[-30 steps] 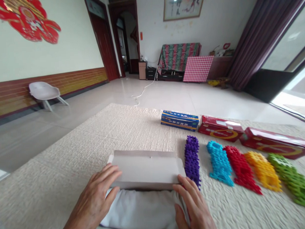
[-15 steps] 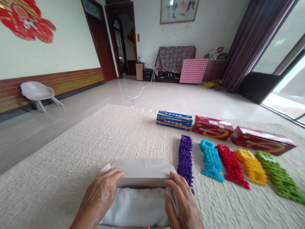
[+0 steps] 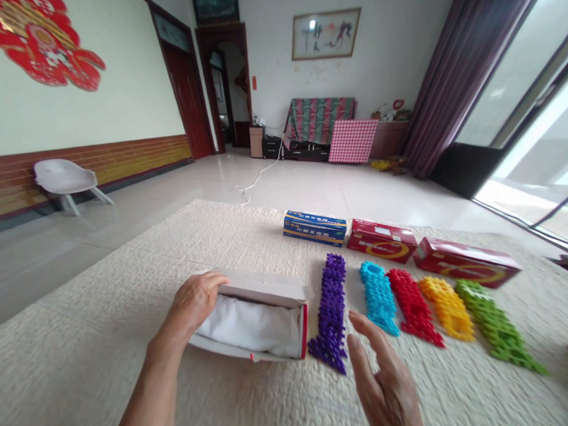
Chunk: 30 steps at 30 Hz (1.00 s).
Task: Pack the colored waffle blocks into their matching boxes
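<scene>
Head view: open box [image 3: 233, 353] sits on the mat [image 3: 142, 299], lower middle of frame, pale inside, red along its right end, far flap folded back. White cloth [image 3: 253, 323] lies inside, filling most of the length. I've got the left hand [image 3: 194, 303] closed on the box's far left corner, fingers bent over the rim; thumb hidden. Right hand [image 3: 385, 374] is off the box, thumb and forefinger spread, nothing between them; the other fingers are mostly out of sight behind.

Purple pieces [image 3: 332, 298] run in a column just beside the box's right end, fanned wider at the near end; I can't tell if they touch the box. Right hand is near that fan. Further right I get four more rows, in order: blue pieces [image 3: 379, 298], red pieces [image 3: 414, 308], yellow pieces [image 3: 448, 310], green pieces [image 3: 500, 330]. The green row is longer than the yellow.

Behind the rows, three closed boxes in a line: blue box [image 3: 315, 229], red box [image 3: 382, 240], second red box [image 3: 467, 261].

Past the mat: shiny floor, white cord [image 3: 259, 175] trailing over it, white chair [image 3: 66, 177] by the left wall, checked cloth [image 3: 353, 141] against the far furniture, purple curtain [image 3: 435, 77] at right.
</scene>
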{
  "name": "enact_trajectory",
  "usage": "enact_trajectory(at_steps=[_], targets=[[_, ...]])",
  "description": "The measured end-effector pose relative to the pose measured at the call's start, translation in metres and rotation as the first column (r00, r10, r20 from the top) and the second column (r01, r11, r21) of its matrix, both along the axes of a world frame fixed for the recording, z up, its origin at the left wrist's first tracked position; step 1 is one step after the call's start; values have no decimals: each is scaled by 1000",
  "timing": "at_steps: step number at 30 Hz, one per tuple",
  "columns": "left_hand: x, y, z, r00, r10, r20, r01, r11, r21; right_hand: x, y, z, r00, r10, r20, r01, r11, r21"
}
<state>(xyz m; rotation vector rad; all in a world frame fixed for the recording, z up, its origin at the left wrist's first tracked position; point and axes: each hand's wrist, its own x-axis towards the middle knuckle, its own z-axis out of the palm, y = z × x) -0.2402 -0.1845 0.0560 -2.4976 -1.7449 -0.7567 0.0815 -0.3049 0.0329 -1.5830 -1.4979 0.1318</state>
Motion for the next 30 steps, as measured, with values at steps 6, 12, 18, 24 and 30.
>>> enact_trajectory(at_steps=[6, 12, 18, 24, 30], targets=[[37, 48, -5, 997, -78, 5, 78, 995, -58, 16, 4, -16, 996, 28, 89, -30, 999, 12], [36, 62, -17, 993, -116, -20, 115, 991, -67, 32, 8, -39, 980, 89, 175, -87, 996, -17], [33, 70, -20, 985, -168, -31, 168, 986, -18, 25, 4, -53, 996, -36, 84, 49, 986, -157], [34, 74, -27, 985, -163, -56, 164, 986, 7, 11, -1, -65, 988, -128, 91, 148, 949, -277], [33, 75, -27, 986, -162, -36, 161, 987, -14, 10, 5, -67, 969, -105, 221, 176, 928, -330]])
